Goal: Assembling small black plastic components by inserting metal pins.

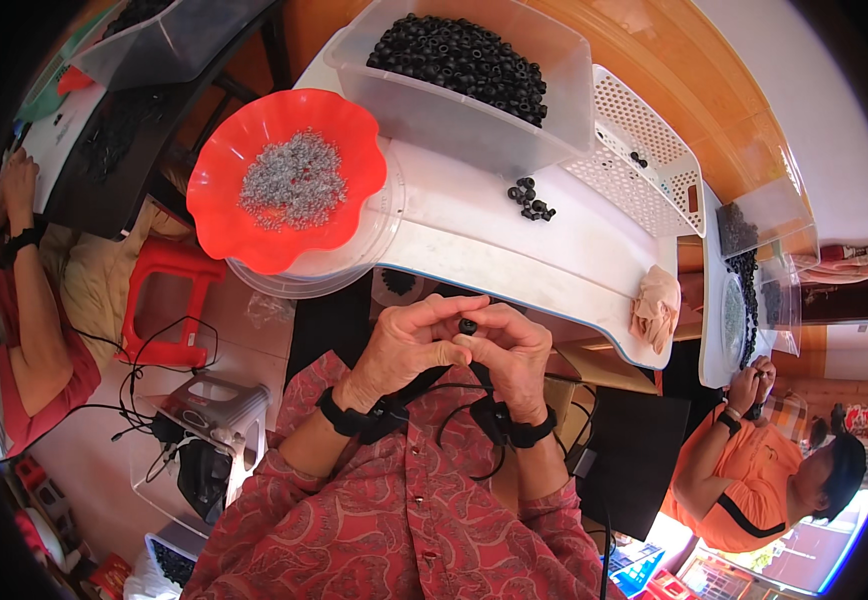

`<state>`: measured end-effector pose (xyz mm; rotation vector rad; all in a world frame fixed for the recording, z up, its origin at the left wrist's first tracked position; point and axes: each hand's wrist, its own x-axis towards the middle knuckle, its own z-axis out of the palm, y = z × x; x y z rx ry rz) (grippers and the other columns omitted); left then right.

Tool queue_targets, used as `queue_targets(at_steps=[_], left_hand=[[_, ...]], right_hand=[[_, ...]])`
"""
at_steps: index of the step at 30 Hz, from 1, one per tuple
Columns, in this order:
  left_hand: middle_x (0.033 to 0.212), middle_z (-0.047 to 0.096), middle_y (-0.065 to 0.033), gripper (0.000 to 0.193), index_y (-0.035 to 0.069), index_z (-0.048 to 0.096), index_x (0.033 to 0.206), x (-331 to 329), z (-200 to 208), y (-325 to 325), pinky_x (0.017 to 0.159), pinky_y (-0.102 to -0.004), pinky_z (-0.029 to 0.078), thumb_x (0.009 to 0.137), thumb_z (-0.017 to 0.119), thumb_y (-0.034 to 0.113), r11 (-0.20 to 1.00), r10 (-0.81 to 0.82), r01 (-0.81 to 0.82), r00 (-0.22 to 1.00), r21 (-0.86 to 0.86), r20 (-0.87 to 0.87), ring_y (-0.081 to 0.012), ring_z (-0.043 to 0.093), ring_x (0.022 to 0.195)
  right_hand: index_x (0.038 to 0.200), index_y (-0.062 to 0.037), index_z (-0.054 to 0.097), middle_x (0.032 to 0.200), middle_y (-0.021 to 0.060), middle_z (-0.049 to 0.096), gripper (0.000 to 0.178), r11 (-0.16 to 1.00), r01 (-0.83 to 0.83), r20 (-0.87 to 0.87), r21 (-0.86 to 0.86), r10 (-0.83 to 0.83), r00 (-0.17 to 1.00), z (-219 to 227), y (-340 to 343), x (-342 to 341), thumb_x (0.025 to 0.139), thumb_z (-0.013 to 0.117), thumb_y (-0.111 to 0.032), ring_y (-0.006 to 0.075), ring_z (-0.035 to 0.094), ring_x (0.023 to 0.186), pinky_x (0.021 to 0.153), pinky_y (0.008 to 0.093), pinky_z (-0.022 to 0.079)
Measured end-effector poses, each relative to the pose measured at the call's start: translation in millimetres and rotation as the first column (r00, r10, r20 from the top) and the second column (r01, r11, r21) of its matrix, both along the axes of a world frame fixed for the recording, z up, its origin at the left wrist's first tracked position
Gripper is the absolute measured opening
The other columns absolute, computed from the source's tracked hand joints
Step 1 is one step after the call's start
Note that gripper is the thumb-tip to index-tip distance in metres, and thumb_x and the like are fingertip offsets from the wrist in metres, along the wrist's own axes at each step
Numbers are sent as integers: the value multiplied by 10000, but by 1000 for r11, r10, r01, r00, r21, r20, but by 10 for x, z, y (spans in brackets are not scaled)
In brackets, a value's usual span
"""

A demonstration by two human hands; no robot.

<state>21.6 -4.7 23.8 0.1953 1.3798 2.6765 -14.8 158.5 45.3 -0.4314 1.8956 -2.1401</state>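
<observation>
Close in front of my chest, a small black round part (467,327) with a hole in its top is pinched between both hands. The thumb and fingers of my left hand (404,338) close on it from the left. From the other side my right hand (511,352) grips it, thumb below and index finger above. Fingers partly cover the part. Beyond my hands, a small pile of similar black parts (531,200) lies on the white tabletop (454,225).
A red scalloped bowl (219,205) of small silvery pieces stands left on the table. Behind is a clear bin (454,125) heaped with black parts, beside a white perforated basket (644,180). A crumpled cloth (656,308) lies right. People work at left and right.
</observation>
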Motion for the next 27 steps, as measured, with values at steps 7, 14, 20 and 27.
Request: queue_targets(at_steps=[7, 14, 20, 27], left_hand=[[1171, 629, -98, 585, -16, 550, 1311, 37, 105, -47, 798, -222, 508, 774, 778, 22, 980, 39, -60, 993, -188, -113, -102, 596, 936], [1305, 562, -140, 618, -20, 480, 1366, 8, 96, 25, 882, -288, 518, 798, 720, -65, 997, 75, -74, 994, 24, -85, -155, 605, 1000], [1315, 553, -152, 589, -42, 463, 1368, 6, 146, 25, 928, -308, 507, 820, 672, -102, 996, 94, -94, 994, 5, -56, -184, 601, 1059], [1200, 632, -155, 421, -45, 543, 1291, -63, 82, 30, 839, -257, 529, 881, 638, -23, 971, 228, -222, 972, -89, 57, -126, 622, 957]], right_hand=[[1032, 26, 680, 948, 64, 660, 267, 1000, -27, -122, -6, 26, 992, 87, -13, 4, 776, 719, 90, 98, 621, 821, 706, 212, 506], [1142, 2, 665, 975, 50, 648, 368, 999, 18, -61, -42, -21, 998, 150, -16, -15, 788, 713, 94, 80, 593, 791, 670, 199, 483], [1169, -1, 649, 930, 28, 638, 389, 997, -18, -137, 75, 28, 990, 176, 36, -71, 797, 710, 93, 83, 589, 788, 692, 206, 511], [1170, 34, 632, 832, 23, 603, 320, 966, 245, 96, 81, -252, 963, 369, -21, -344, 855, 682, 4, 84, 584, 705, 592, 209, 522]])
